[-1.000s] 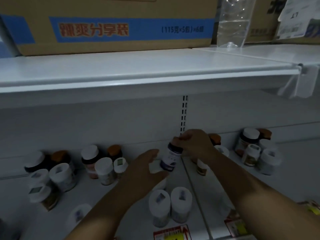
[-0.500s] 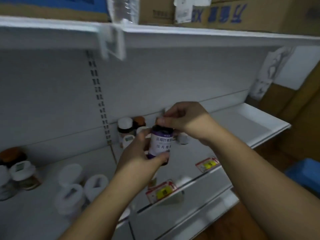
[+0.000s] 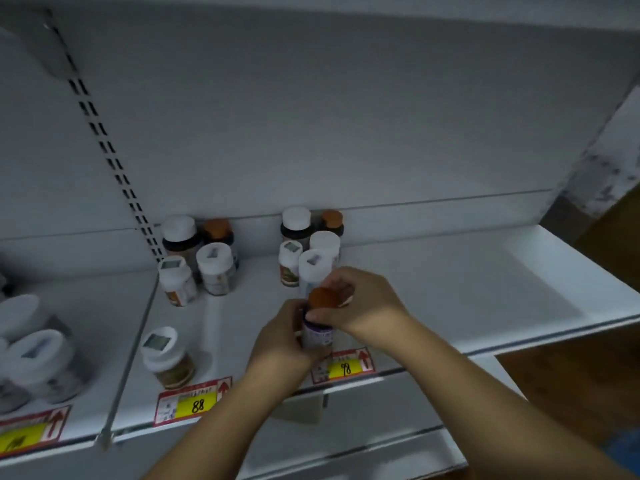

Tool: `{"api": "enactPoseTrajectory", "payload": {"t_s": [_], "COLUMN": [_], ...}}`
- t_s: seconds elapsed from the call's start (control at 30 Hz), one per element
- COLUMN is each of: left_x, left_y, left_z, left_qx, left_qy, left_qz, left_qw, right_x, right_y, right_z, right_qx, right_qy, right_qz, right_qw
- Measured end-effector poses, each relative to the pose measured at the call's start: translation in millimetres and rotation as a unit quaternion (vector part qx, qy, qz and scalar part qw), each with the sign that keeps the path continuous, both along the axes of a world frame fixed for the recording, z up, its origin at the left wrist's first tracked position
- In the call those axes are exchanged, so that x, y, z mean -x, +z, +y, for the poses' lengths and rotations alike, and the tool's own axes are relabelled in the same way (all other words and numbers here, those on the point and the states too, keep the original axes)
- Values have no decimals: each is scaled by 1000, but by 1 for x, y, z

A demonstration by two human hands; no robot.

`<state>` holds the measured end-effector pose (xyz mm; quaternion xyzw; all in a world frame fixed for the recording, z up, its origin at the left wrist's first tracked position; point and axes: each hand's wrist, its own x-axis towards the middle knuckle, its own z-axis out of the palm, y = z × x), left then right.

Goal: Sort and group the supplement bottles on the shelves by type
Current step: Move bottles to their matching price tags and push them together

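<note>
Purple-label bottle [image 3: 318, 332]: held over the front edge of the white shelf [image 3: 485, 289], long axis near vertical, orange cap up. Left hand [image 3: 282, 344]: fingers wrapped around the body. Right hand [image 3: 363, 306]: fingertips pinching the neck below the cap. Yellow price tag [image 3: 343, 367] directly below

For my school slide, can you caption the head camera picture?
Both hands, left hand and right hand, hold an orange-capped bottle above a white shelf of supplement bottles.
</note>
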<state>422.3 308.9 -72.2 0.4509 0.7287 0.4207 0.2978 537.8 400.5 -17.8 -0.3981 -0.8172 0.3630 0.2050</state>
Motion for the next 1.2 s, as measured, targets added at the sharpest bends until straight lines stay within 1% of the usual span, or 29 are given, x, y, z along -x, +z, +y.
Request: {"api": "enactPoseTrajectory", "payload": {"t_s": [0.07,0.17,0.23,0.27,0.33,0.37,0.4,0.47,0.5,0.6,0.67,0.77,0.9,0.97,1.03,1.07,1.13,1.2], "left_x": [-3,-6,-8,-9,-8,-6,-3,4,8,15,20,25,31,35,38,39,41,40], "left_y": [-7,-14,-14,-12,-8,-5,-2,3,6,15,20,26,36,41,46,48,56,72], "left_z": [2,2,-1,-4,-9,-12,-15,-22,-26,-35,-37,-37,-36,-35,-34,-33,-28,-19], "left_qx": [15,12,19,29,40,39,34,17,6,-33,-58,-74,-93,-116,-128,-128,-113,-110], "left_qy": [24,48,50,37,4,2,11,33,40,63,88,103,112,120,114,104,76,53], "left_qz": [-4,-12,-37,-57,-95,-105,-110,-109,-101,-72,-72,-72,-64,-52,-40,-31,3,34], "left_qw": [1000,999,998,997,995,994,993,993,994,995,992,989,987,985,984,986,991,992], "right_x": [2,0,-4,-5,-3,1,6,19,25,30,32,33,32,34,33,31,23,16], "right_y": [-10,-22,-23,-22,-17,-14,-13,-17,-21,-29,-28,-28,-27,-24,-14,-5,16,44], "right_z": [1,1,10,19,43,54,65,75,77,73,70,68,66,66,67,69,74,73], "right_qx": [-13,6,12,-2,-70,-106,-136,-181,-197,-224,-238,-267,-220,-175,-94,-50,21,76], "right_qy": [32,47,66,68,59,61,71,102,115,107,97,103,117,101,37,0,-57,-81], "right_qz": [-11,21,46,63,95,90,66,-14,-40,-39,-29,-46,-38,-2,73,118,225,321], "right_qw": [999,999,997,996,991,988,986,978,973,968,966,957,968,979,992,992,972,941]}}
